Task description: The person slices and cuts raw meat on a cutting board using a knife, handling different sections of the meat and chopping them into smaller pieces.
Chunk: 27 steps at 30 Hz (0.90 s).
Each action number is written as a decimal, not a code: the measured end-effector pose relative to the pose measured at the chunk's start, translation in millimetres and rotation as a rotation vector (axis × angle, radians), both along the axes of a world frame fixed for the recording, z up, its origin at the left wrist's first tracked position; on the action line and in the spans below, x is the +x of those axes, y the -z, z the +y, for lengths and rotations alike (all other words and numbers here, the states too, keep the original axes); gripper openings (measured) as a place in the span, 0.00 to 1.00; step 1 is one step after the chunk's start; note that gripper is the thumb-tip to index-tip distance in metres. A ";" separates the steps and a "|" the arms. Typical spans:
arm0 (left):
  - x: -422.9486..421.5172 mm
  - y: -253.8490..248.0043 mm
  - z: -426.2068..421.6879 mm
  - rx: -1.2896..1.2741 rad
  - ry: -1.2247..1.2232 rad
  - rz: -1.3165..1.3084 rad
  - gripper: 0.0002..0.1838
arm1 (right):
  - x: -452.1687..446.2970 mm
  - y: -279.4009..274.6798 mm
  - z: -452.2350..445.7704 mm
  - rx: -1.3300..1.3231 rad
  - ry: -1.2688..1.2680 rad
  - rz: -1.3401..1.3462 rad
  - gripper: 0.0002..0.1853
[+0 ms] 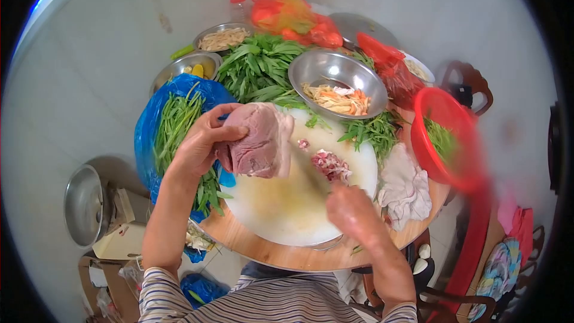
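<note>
My left hand (210,137) grips a slab of raw pork (257,137) with a pale fat edge, held up above the round white cutting board (269,215). In my right hand (351,209) is a knife (311,170), its blade blurred and pointing up and left toward the pork's right side. Whether the blade touches the meat I cannot tell. Chopped meat (330,165) lies in a small heap on the board, just beyond my right hand. One small loose piece of meat (304,143) sits to the left of that heap.
Behind the board, a steel bowl (338,63) holds shredded food beside leafy greens (260,63). A blue bag (146,128) with greens lies left. To the right are a crumpled cloth (405,188) and a red basket (445,170). The wooden table's edge (269,258) runs close to my body.
</note>
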<state>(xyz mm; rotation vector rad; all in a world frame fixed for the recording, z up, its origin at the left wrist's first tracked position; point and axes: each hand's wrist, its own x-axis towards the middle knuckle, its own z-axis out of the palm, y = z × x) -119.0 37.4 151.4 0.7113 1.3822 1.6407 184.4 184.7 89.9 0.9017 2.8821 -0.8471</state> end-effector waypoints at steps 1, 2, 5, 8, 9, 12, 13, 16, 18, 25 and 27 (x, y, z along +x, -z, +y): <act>3.0 3.4 2.6 0.003 -0.008 -0.002 0.38 | 12.2 -1.1 11.5 0.035 0.046 0.053 0.12; 5.5 10.2 7.0 -0.007 0.054 -0.073 0.38 | 20.6 -2.9 19.6 0.069 0.089 0.108 0.12; 14.5 38.8 21.0 -0.021 0.253 -0.226 0.37 | 37.2 -21.0 21.8 -0.047 0.212 0.115 0.13; 22.9 65.1 40.9 -0.105 0.458 -0.228 0.38 | 53.3 -7.0 22.6 -0.090 0.276 0.218 0.14; 27.8 70.4 47.5 -0.193 0.567 -0.063 0.39 | 57.3 -5.4 21.6 -0.128 0.332 0.269 0.14; 32.8 86.3 56.4 -0.320 0.604 0.467 0.42 | 66.5 -5.6 17.5 -0.221 0.439 0.394 0.14; 33.5 89.0 56.4 -0.353 0.538 0.839 0.43 | 70.8 -3.3 16.0 -0.226 0.426 0.388 0.14; 28.8 89.5 47.0 -0.279 0.170 0.863 0.40 | 77.8 -1.9 9.2 -0.334 0.482 0.393 0.13; 30.9 81.9 32.8 -0.292 -0.120 0.959 0.35 | 76.4 -8.0 -3.4 -0.417 0.416 0.343 0.13; 78.3 109.0 -62.2 -0.215 -0.172 0.733 0.28 | 65.2 -4.6 -37.5 -0.323 0.191 0.191 0.15; 107.3 124.0 -77.0 -0.219 -0.184 0.673 0.28 | 61.3 -2.6 -40.1 -0.333 0.180 0.160 0.15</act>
